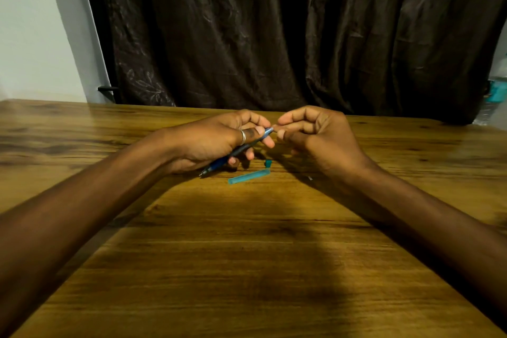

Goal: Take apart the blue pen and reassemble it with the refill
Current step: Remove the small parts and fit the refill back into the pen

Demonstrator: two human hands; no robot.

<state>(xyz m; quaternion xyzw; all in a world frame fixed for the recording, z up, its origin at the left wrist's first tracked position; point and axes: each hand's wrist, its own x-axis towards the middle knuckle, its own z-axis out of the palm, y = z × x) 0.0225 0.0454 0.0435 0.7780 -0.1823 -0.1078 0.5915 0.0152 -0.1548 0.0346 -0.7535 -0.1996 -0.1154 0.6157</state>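
Note:
My left hand [219, 137], with a ring on the thumb, grips the blue pen [236, 151]. The pen slants from its metal tip at the lower left up to its rear end at the upper right. The fingertips of my right hand [315, 132] pinch at that rear end, and whether they hold a small part I cannot tell. On the table below my hands lies a translucent teal tube [249, 176]. A small teal cap piece [268, 163] sits just above the tube's right end.
The wooden table [247, 255] stretches toward me, with a dark curtain [274, 35] hanging behind its far edge. A teal-labelled plastic bottle [495, 96] stands at the far right edge. A pale wall is at the left.

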